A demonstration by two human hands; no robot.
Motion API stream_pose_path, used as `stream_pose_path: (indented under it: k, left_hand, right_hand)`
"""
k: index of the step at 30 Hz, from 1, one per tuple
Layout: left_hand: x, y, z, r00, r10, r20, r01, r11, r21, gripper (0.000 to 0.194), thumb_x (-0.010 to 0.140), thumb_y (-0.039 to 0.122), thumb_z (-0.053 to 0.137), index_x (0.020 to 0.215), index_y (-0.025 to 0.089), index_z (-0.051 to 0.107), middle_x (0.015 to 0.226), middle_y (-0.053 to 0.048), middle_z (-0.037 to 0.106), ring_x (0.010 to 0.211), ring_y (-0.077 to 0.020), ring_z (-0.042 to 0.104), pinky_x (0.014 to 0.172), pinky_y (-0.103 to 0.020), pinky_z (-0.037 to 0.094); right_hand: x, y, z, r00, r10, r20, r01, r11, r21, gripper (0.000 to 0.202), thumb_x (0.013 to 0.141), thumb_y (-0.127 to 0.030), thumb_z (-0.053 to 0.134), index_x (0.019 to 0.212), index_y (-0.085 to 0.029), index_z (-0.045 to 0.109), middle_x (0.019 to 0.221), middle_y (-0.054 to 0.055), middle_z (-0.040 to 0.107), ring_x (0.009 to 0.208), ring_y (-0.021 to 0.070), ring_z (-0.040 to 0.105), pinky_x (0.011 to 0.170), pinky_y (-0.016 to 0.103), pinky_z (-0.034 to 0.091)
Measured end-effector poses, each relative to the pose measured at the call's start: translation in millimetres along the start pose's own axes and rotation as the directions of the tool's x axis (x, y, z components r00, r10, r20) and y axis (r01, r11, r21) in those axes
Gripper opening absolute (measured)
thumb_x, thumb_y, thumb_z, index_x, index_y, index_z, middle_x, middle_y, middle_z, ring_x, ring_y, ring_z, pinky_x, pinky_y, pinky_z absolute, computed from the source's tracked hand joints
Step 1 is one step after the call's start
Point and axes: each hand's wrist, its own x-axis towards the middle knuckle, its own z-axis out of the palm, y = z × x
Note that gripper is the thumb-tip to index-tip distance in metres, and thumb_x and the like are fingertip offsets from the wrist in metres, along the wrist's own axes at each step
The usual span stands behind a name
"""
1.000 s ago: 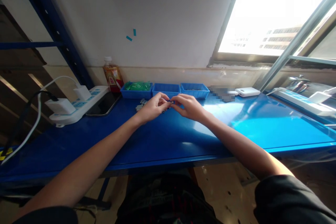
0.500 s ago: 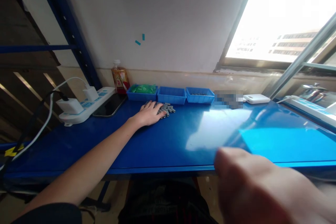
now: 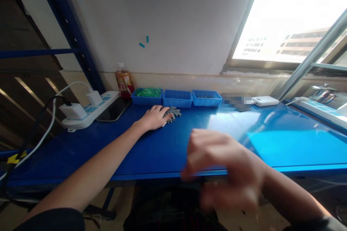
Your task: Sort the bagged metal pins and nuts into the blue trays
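Note:
My left hand (image 3: 154, 118) lies palm down with its fingers spread over the left side of a pile of small grey tube-like pieces (image 3: 175, 112). Part of the pile is hidden under the fingers, and one light piece shows by the thumb. Just behind the pile stand three blue bins: a left bin (image 3: 148, 100) with green plastic bags, a middle bin (image 3: 177, 103) with nothing visible in it, and a right bin (image 3: 206, 103) with small dark pieces. My right hand (image 3: 222, 162), smeared by motion, hangs over the table's front edge with curled fingers; whether it holds anything is unclear.
A drink bottle (image 3: 124, 81), a dark phone (image 3: 114, 109) and a white power strip (image 3: 81, 121) with plugs stand at the left of the blue table (image 3: 151, 155). A white box-like device (image 3: 266, 100) and another power strip (image 3: 320, 110) lie on the right.
My right hand has swung left and upward from the lower right, with its wrist and forearm now in view. My left hand stays on the grey pieces.

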Motion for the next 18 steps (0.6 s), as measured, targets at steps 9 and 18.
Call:
stream_pose_path:
  k: [9,18]
  left_hand:
    - [10,-14,-3.5,0.994,-0.009,-0.107,0.007,1.000,-0.018,0.057,0.096,0.049,0.028,0.139,0.015,0.044,0.139,-0.014,0.048,0.130,-0.0291,0.044,0.108,-0.040,0.033]
    - [16,-11,-6.2,0.996,0.036,-0.087,-0.032,0.999,0.040,0.042,0.096,0.035,0.032,0.123,0.020,0.061,0.121,-0.009,0.063,0.114,-0.0252,0.058,0.096,-0.032,0.044]
  right_hand:
    - [36,173,53,0.793,0.557,-0.248,-0.603,0.656,-0.453,0.058,0.089,-0.047,0.053,0.136,-0.015,0.046,0.139,0.021,0.044,0.125,0.0376,0.042,0.097,0.051,0.037]
    - [20,178,49,0.786,0.575,-0.228,-0.610,0.657,-0.444,0.040,0.093,-0.047,0.046,0.116,-0.018,0.061,0.141,0.016,0.047,0.118,0.0320,0.053,0.096,0.045,0.039]
